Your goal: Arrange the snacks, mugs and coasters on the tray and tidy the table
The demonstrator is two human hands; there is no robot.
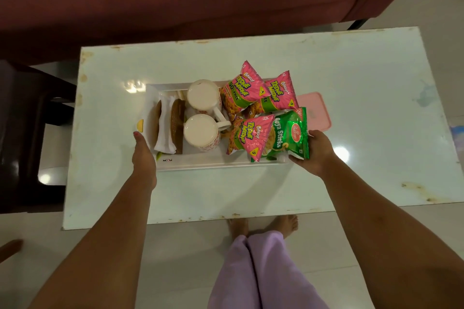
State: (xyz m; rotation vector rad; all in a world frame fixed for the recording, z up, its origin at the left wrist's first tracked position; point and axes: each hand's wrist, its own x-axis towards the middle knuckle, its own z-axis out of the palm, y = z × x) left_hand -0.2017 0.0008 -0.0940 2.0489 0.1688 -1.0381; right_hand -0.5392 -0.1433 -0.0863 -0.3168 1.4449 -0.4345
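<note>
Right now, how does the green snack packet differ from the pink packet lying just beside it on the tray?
The green packet has white lettering; the near pink packet has yellow lettering. The green packet looks longer than the pink one. The green packet touches the right hand at the tray's right end; no hand touches the near pink packet. Both lie on the tray, unopened.

Curled left grip [143, 155] and right grip [318, 155] (outstretched)
</note>
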